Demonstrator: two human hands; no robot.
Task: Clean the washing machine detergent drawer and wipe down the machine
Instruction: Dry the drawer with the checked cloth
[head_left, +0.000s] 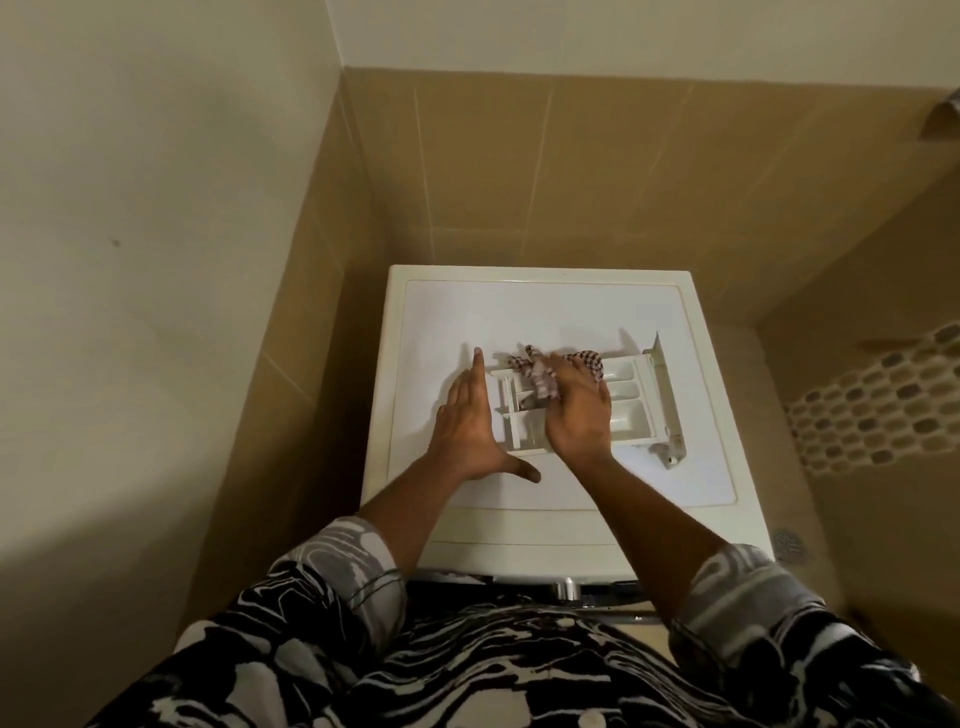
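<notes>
Head view: my left hand (467, 421) lies flat, fingers straight, bracing detergent drawer (631, 397) at its left end, atop washing machine (571, 306). My right hand (579, 410) curls on checked cloth (537, 376) inside drawer. Step looks like wiping compartments. Next: work cloth rightward, past my knuckles.

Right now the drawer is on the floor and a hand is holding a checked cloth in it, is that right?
Not quite. The head view shows the drawer lying on top of the washing machine, not on the floor. The rest holds: the right hand holds the checked cloth in it.
</notes>
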